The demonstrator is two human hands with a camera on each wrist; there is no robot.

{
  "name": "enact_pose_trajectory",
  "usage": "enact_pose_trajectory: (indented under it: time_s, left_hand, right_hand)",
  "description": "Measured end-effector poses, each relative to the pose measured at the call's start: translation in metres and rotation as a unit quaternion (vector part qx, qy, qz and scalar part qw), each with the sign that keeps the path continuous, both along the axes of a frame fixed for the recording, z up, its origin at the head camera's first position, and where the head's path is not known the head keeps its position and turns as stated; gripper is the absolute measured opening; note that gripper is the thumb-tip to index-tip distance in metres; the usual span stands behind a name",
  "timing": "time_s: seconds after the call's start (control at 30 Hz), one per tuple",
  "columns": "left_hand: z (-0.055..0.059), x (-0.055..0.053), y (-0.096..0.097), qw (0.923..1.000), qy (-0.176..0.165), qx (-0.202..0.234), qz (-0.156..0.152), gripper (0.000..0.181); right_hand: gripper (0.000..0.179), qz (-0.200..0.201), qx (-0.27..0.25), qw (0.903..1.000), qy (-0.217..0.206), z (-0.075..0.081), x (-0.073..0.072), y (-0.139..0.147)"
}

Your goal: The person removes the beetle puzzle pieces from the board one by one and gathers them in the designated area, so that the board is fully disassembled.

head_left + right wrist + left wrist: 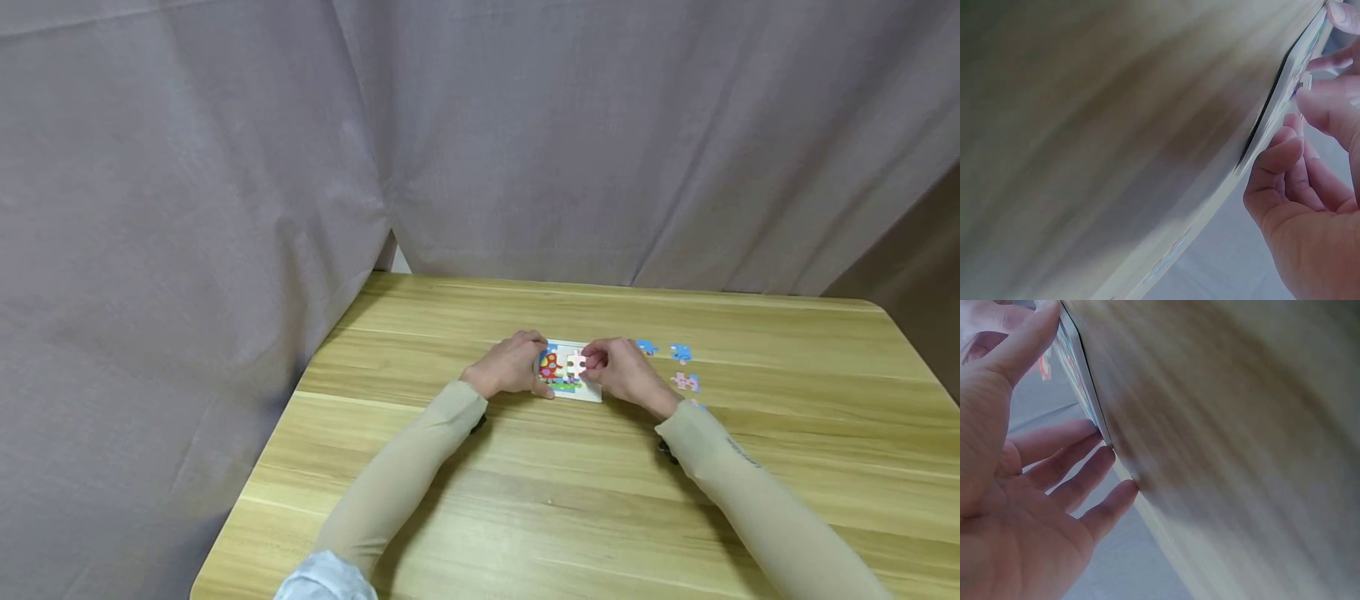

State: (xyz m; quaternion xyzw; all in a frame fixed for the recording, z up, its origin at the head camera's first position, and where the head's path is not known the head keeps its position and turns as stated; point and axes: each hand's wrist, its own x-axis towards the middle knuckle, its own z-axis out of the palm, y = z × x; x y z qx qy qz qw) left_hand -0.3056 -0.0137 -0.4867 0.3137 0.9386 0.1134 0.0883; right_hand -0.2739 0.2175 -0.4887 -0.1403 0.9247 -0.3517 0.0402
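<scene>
A small white puzzle tray (591, 395) lies on the wooden table, its left part filled with joined pieces showing a red shape with yellow spots above green. My left hand (512, 365) grips the tray's left end, thumb at the near edge and fingers at the far edge. In the left wrist view, several fingertips (1105, 453) touch the tray's side and the tabletop. Over the bare right part of the tray, my right hand (628, 372) pinches a pale jigsaw piece (576, 364) between thumb and fingers. The right wrist view shows this piece nearly edge-on, mostly hidden by the thumb.
Right of the tray lie several loose jigsaw pieces: a blue one (681, 352), another blue one (647, 347) close behind the right hand, and a pink one (686, 382). Grey curtain (525, 150) hangs along the table's back and left edges.
</scene>
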Motion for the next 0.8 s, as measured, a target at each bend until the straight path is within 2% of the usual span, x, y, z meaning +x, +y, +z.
enact_pose_trajectory:
  time_s: [0.33, 0.6, 0.8]
  left_hand:
    - [0.0, 0.0, -0.001, 1.0, -0.003, -0.004, 0.001, 0.055]
    - [0.001, 0.0, -0.001, 1.0, -0.004, -0.006, 0.0, 0.058]
    - [0.001, 0.001, 0.0, 0.9999, -0.008, -0.007, -0.001, 0.062]
  right_hand:
    - [0.026, -0.013, 0.019, 0.9996, 0.017, 0.005, 0.008, 0.035]
    - [0.025, -0.026, 0.032, 0.9989, 0.025, 0.004, 0.018, 0.064]
    - [0.026, -0.031, 0.048, 0.9983, 0.014, 0.005, 0.024, 0.082]
